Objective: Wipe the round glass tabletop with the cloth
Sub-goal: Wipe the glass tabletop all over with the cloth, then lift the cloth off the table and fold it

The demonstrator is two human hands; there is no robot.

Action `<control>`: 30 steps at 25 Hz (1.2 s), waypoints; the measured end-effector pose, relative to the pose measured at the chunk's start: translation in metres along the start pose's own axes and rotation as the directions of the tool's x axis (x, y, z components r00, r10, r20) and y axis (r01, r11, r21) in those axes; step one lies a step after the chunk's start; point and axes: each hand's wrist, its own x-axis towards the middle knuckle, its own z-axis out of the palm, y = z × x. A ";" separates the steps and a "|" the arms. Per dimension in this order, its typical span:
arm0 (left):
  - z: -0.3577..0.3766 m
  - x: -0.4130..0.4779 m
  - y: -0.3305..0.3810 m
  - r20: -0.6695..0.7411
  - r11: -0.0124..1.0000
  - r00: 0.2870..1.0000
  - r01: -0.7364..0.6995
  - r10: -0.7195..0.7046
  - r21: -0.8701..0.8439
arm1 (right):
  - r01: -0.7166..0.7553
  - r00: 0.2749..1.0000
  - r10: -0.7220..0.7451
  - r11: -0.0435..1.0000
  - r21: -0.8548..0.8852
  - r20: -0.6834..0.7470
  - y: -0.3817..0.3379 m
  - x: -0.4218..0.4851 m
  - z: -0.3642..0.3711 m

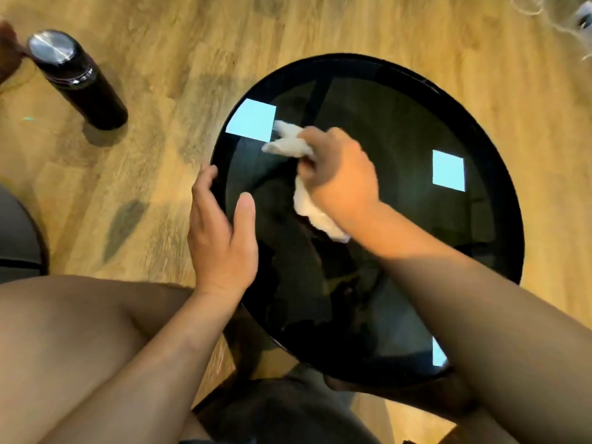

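A round dark glass tabletop with a black rim fills the middle of the view and mirrors bright ceiling panels. My right hand is closed around a crumpled white cloth and presses it on the glass in the upper left part of the top. Part of the cloth trails out below the palm. My left hand rests on the tabletop's left rim, fingers over the edge and thumb flat on the glass, holding nothing loose.
A dark cylindrical flask with a silver cap stands on the wooden floor at the upper left. My bare knee is at the lower left. Something dark grey sits at the left edge.
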 end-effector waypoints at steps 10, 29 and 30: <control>0.001 0.001 -0.008 -0.011 1.000 1.000 -0.022 0.022 -0.005 | -0.436 0.900 0.419 0.865 -0.249 -0.119 0.185 0.082 -0.065; -0.008 -0.018 0.011 0.068 0.983 0.986 0.143 -0.151 0.113 | 0.358 0.855 -0.374 0.927 0.114 0.359 0.066 -0.201 -0.040; -0.009 -0.027 0.018 0.076 0.984 0.989 0.118 -0.129 0.133 | 0.314 0.877 -0.298 0.949 0.020 0.377 0.095 -0.215 -0.047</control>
